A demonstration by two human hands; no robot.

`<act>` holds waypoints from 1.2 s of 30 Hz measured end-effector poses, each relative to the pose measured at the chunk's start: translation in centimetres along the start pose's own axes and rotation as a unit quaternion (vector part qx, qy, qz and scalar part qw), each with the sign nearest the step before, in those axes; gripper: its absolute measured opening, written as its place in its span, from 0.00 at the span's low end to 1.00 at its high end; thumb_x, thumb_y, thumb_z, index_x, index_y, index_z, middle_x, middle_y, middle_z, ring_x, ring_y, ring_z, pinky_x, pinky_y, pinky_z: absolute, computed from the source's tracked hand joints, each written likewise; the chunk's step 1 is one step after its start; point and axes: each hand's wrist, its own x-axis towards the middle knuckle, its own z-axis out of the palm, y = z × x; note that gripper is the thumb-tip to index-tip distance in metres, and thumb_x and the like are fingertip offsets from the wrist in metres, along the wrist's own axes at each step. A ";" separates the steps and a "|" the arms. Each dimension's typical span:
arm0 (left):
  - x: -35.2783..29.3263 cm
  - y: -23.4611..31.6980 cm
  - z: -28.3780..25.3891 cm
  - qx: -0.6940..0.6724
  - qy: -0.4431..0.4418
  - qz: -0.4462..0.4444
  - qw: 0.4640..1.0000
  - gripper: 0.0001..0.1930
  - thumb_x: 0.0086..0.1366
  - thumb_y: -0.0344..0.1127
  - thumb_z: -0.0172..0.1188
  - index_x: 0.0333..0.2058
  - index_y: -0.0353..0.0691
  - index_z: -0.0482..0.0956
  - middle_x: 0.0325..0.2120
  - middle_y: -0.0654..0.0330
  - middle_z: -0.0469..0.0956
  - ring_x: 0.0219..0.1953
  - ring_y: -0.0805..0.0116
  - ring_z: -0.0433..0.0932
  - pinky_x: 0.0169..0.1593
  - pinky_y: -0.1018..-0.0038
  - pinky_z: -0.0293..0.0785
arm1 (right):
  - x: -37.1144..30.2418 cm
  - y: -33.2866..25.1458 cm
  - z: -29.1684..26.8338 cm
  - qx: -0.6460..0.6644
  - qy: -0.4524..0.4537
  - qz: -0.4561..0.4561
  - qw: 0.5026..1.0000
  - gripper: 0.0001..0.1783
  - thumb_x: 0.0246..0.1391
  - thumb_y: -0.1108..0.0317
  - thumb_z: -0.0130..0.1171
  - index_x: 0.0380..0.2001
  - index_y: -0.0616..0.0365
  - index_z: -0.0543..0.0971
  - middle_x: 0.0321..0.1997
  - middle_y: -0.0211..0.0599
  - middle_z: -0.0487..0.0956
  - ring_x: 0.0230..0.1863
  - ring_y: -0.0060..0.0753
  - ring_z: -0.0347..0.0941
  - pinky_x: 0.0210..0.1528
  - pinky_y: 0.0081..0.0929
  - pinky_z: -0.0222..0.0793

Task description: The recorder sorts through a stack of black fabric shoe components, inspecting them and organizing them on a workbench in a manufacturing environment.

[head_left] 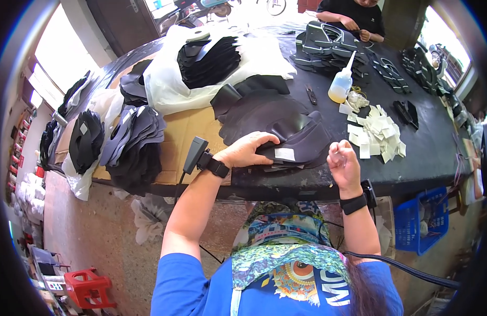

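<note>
Black stacked pieces [264,116]: left fingers [263,138] touching; right fingers [344,149] curled beside.

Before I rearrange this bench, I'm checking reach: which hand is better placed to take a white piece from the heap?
Probably the right hand: it is close to the heap of white pieces. The left hand is at the stack of black pieces, farther off.
</note>
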 end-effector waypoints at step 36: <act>-0.1 -2.4 0.3 -0.141 0.046 0.023 0.989 0.09 0.52 0.24 0.50 0.34 0.36 0.71 0.30 0.62 0.72 0.36 0.75 0.69 0.42 0.79 0.65 | 2.8 7.5 7.1 -0.751 -0.165 -0.085 0.634 0.10 0.40 0.67 0.57 0.24 0.61 0.71 0.23 0.47 0.74 0.29 0.45 0.73 0.31 0.34 0.68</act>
